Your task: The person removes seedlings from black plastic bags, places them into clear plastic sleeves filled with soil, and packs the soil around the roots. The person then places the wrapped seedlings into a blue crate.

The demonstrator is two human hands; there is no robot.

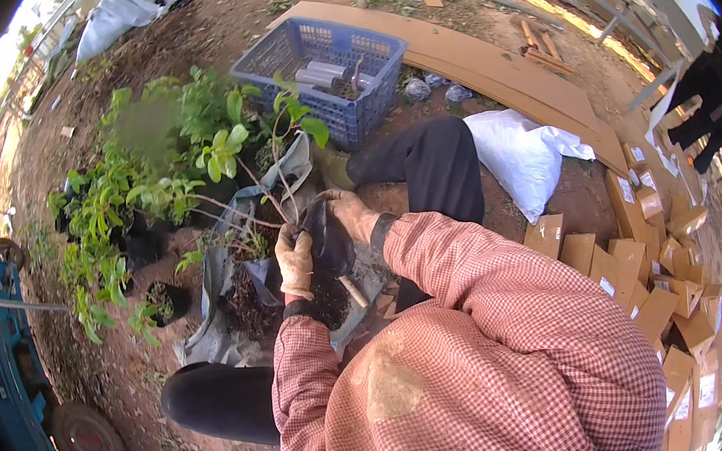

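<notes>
My left hand, in a cream-coloured work glove, grips the near edge of a black plastic nursery bag at the base of the plant stems. My right hand, bare and soiled, holds the bag's other side. Several thin reddish stems of a leafy sapling rise from the bag's mouth and spread forward and left. Its roots and soil are hidden inside. Beneath the bag, a grey-green plastic sheet bears loose dark soil. A pale wooden stick or handle lies just below the bag.
Potted plants crowd the left front. Beyond my hands stands a blue plastic crate with clear cylinders. To the right are a white sack, flat cardboard and piled cartons. A blue wheeled vehicle stands left; another person stands far right.
</notes>
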